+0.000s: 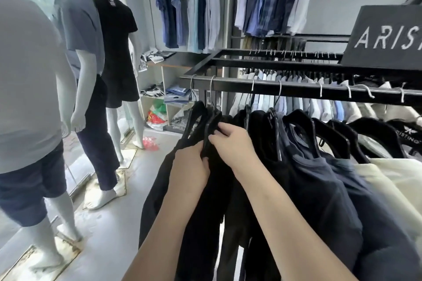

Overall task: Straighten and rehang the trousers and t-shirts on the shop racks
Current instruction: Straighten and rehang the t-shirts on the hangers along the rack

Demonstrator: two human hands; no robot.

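Gripping black tee (217,212): left hand (189,166), right hand (230,141) prob. too; navy tee (319,189) crowding beside.

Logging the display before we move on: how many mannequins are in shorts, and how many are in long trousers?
In shorts: 2, the near mannequin in the grey t-shirt and the far mannequin in the black t-shirt
In long trousers: 1, the middle mannequin in the blue-grey polo
Total: 3
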